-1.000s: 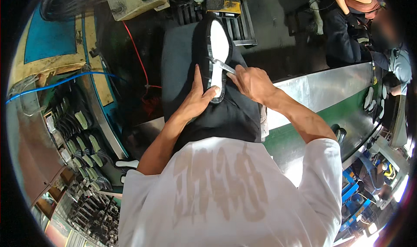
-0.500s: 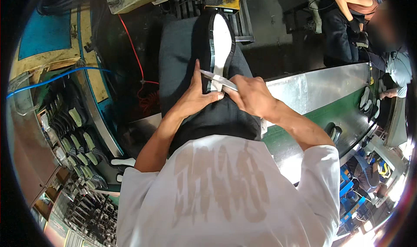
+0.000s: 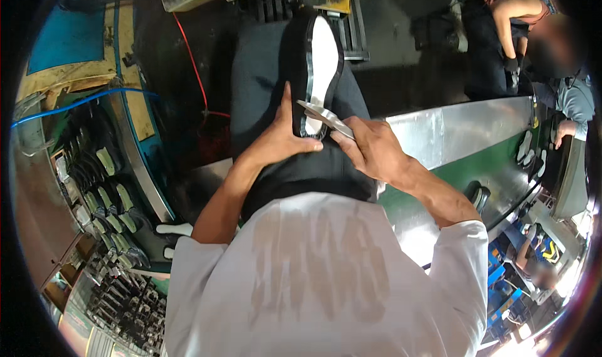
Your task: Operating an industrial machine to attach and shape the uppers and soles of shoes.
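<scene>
A black shoe upper on its form lies sole-up across my lap, toe pointing away, its white bottom facing up. My left hand cradles the heel end, thumb along its near edge and forefinger stretched up the left side; the other fingers are hidden. A flat grey metal hand tool is gripped in my right hand. The tool slants over the heel part, its tip pointing up and left. Whether that tip touches the shoe I cannot tell.
A metal-edged green conveyor runs to the right, carrying shoe parts. Left is a rack of dark shoes, with a blue hose above. A red hose hangs ahead. A co-worker sits far right.
My right hand has drawn slightly right and down with the metal tool, whose tip has turned and moved off leftward less. The shoe has shifted slightly right in view.
</scene>
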`<state>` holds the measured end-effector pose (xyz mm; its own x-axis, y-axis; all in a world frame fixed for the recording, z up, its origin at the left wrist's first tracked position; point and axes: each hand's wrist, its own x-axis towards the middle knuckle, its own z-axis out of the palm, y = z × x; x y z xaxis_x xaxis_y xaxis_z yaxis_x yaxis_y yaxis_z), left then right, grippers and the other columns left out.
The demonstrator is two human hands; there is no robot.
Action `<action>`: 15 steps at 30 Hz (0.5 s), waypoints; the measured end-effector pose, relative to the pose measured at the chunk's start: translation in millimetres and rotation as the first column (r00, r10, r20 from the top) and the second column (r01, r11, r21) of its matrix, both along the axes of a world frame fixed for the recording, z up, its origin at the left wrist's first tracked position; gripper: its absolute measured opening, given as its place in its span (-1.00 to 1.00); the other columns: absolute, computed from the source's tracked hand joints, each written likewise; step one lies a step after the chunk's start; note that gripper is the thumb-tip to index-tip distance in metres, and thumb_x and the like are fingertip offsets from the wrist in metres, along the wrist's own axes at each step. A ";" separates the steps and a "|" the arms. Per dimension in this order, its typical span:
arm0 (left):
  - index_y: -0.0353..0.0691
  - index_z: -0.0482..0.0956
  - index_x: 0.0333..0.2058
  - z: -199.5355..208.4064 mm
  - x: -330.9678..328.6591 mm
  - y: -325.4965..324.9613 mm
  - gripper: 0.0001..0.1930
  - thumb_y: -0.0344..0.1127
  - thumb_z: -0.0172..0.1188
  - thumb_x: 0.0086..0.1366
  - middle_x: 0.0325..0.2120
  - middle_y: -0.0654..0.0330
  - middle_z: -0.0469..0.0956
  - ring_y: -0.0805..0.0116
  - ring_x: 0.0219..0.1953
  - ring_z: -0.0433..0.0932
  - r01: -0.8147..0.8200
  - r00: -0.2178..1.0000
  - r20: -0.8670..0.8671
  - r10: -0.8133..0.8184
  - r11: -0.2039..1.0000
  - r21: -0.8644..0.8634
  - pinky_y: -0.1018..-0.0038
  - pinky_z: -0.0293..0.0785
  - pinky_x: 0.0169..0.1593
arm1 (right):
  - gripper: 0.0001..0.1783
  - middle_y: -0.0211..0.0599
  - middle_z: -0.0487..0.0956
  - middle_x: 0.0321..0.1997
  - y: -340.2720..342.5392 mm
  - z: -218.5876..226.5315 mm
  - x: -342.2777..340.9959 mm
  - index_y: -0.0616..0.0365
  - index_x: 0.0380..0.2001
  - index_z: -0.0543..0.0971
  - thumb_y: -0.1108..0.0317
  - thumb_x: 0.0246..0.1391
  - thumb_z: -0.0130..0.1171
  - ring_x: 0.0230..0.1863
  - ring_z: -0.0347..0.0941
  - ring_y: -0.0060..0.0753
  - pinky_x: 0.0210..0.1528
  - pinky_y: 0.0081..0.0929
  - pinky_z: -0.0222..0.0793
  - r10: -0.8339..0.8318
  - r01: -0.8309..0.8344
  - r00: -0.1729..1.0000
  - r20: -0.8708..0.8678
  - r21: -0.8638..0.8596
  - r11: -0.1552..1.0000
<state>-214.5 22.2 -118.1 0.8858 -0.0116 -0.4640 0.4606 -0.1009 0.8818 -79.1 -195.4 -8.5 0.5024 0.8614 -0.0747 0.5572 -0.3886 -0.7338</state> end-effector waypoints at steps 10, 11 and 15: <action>-0.46 -0.56 0.61 -1.5 5.4 2.7 0.61 -0.14 0.73 0.06 0.65 -0.40 -0.25 -0.16 0.71 -0.15 -0.024 0.989 0.149 0.019 0.999 0.033 0.22 -0.04 0.68 | -0.62 0.00 0.61 -0.22 1.2 -10.9 13.5 0.28 -0.04 0.58 0.45 0.07 0.43 -0.28 0.65 0.20 -0.25 0.03 0.57 -0.068 0.052 0.989 0.134 0.115 0.992; -0.47 -0.55 0.61 -0.8 7.8 2.6 0.60 -0.14 0.73 0.06 0.66 -0.39 -0.27 -0.14 0.72 -0.19 -0.034 0.991 0.130 0.035 0.999 -0.011 0.23 -0.07 0.69 | -0.60 -0.04 0.60 -0.22 1.4 -16.5 15.9 0.27 -0.06 0.56 0.48 0.02 0.42 -0.29 0.64 0.19 -0.25 0.01 0.57 -0.098 0.085 0.985 0.145 0.092 0.992; -0.50 -0.53 0.61 15.7 11.9 2.6 0.58 -0.15 0.71 0.07 0.67 -0.36 -0.32 -0.09 0.73 -0.29 -0.033 0.999 0.013 0.034 0.997 -0.075 0.24 -0.13 0.70 | -0.56 -0.13 0.59 -0.23 -13.6 -57.5 43.0 0.17 -0.11 0.52 0.41 -0.05 0.49 -0.26 0.68 0.02 -0.27 -0.05 0.61 0.194 -0.040 0.922 0.337 -0.414 0.909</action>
